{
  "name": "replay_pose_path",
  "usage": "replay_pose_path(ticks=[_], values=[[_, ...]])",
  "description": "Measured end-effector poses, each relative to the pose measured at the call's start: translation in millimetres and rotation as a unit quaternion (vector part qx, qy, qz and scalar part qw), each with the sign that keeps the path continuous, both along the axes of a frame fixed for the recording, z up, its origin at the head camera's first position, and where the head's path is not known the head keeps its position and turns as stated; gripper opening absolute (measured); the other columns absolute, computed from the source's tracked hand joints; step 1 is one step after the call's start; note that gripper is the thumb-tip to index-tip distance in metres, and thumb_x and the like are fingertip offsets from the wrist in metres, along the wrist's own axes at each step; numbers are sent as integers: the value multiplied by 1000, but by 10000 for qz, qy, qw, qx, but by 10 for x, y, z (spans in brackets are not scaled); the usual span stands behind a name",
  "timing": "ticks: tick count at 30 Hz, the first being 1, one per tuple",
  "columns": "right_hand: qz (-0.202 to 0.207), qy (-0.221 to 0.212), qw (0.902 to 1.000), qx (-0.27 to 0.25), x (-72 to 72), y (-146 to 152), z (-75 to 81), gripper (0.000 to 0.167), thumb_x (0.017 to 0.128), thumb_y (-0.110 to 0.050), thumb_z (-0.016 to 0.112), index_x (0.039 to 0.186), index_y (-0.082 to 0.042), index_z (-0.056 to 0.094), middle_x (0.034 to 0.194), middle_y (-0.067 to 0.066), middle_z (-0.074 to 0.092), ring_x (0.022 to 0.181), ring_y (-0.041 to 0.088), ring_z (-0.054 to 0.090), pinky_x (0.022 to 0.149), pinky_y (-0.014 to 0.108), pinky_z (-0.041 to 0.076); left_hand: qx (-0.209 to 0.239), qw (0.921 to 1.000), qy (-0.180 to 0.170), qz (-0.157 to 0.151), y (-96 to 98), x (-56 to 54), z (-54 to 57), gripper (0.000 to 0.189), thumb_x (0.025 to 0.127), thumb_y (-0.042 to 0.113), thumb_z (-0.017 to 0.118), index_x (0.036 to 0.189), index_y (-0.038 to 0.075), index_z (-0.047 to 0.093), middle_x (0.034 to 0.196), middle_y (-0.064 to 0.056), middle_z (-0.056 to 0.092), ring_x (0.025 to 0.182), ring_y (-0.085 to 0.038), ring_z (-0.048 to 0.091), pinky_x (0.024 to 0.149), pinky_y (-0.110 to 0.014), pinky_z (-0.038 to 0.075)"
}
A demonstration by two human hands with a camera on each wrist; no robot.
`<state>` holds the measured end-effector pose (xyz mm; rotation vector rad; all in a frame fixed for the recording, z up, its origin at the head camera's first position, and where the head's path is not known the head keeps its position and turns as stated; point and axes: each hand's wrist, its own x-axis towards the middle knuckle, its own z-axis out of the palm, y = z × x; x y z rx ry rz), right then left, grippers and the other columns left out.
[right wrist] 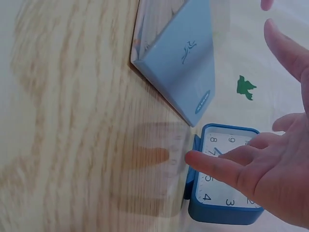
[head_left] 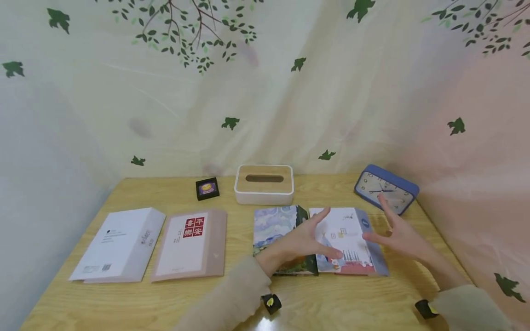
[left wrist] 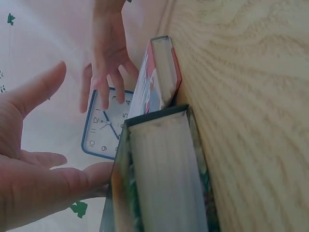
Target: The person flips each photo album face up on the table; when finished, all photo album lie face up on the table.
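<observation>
Head view: the left hand is spread, thumb apart from the fingers, over the painted-cover book and the left part of the white book. The right hand is likewise spread at the white book's 3 o'clock edge; contact cannot be determined. From the white book, the painted-cover book lies adjacent at 9 o'clock, the pink book farther along that line, the blue clock at 1 o'clock. At 10 o'clock stands the tissue box, its lid slotted, its contents not discernible; beyond it, a small black case bears a purple-and-yellow insert. Left wrist view: the white book is at 12 o'clock of the painted-cover book. Right wrist view: the right hand's fingers extend before the clock dial; the white book's pale-blue spine is at 11 o'clock from it.
</observation>
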<state>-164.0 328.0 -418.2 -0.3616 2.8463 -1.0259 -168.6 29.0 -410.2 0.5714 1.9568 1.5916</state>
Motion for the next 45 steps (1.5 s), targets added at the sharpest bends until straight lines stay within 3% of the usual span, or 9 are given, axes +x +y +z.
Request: replay_pose_path(ticks=[5, 10, 17, 22, 28, 32, 36, 43, 45], values=[[-59, -111, 9999, 30, 23, -2, -83, 115, 91, -41, 77, 161, -6, -7, 163, 32, 3, 136, 63, 26, 101, 69, 38, -183, 9993, -227, 223, 77, 42, -38, 105, 77, 17, 90, 161, 27, 28, 165, 4, 22, 151, -19, 17, 119, -48, 26], [52, -198, 9988, -434, 11, 6, -103, 104, 93, -29, 77, 159, 7, 5, 153, 43, 22, 131, 60, 39, 99, 60, 45, -117, 9975, -553, 417, 106, 26, -28, 105, 77, 13, 90, 162, 22, 27, 165, -1, 25, 150, -23, 22, 118, -49, 28], [9, -365, 9980, -515, -18, 30, -96, 95, 95, -26, 75, 158, 8, 13, 142, 38, 45, 122, 53, 55, 85, 47, 58, -235, 9948, -769, 626, 145, -9, -20, 101, 76, 10, 90, 159, 16, 33, 161, -5, 35, 146, -24, 32, 118, -47, 28], [-85, -932, 9916, -896, -49, 26, -71, 97, 96, -28, 73, 161, 2, 6, 146, 35, 42, 117, 47, 61, 70, 36, 60, -223, 9925, -865, 831, 159, -19, -2, 99, 76, 7, 89, 158, 12, 35, 159, -7, 37, 144, -26, 34, 118, -48, 28], [-130, -1449, 9864, -762, -41, 26, -54, 88, 97, -32, 72, 155, 12, 21, 149, 36, 38, 128, 51, 50, 77, 36, 60, -190, 9911, -963, 903, 189, -11, -6, 99, 76, 6, 89, 158, 12, 35, 159, -9, 36, 145, -29, 32, 116, -50, 31], [-175, -1646, 9812, -995, -58, 29, -90, 87, 96, -30, 73, 153, 14, 23, 149, 38, 36, 129, 53, 47, 77, 40, 61, -366, 9919, -853, 866, 207, 3, -25, 100, 75, 7, 90, 158, 12, 35, 159, -9, 37, 145, -28, 33, 117, -49, 31], [-384, -1789, 9754, -1232, -97, 36, -82, 95, 93, -27, 77, 154, 15, 17, 149, 37, 36, 124, 50, 54, 76, 42, 61, -597, 9937, -591, 746, 217, 7, -37, 98, 74, 7, 90, 156, 11, 37, 159, -9, 37, 145, -26, 32, 117, -46, 30], [-802, -1952, 9696, -1239, -135, 103, -63, 108, 89, -29, 81, 155, 13, 7, 142, 36, 47, 106, 37, 69, 75, 45, 61, -1568, 9855, 253, 605, 289, -22, -61, 96, 70, 5, 92, 152, 12, 43, 162, -24, 20, 152, -38, 3, 117, -55, 26], [-854, -1982, 9679, -1290, -141, 109, -73, 109, 89, -30, 81, 155, 14, 7, 138, 37, 51, 103, 35, 70, 75, 46, 61, -1688, 9828, 363, 649, 308, -40, -62, 96, 70, 3, 91, 152, 12, 43, 161, -25, 20, 152, -39, 5, 116, -54, 29]])
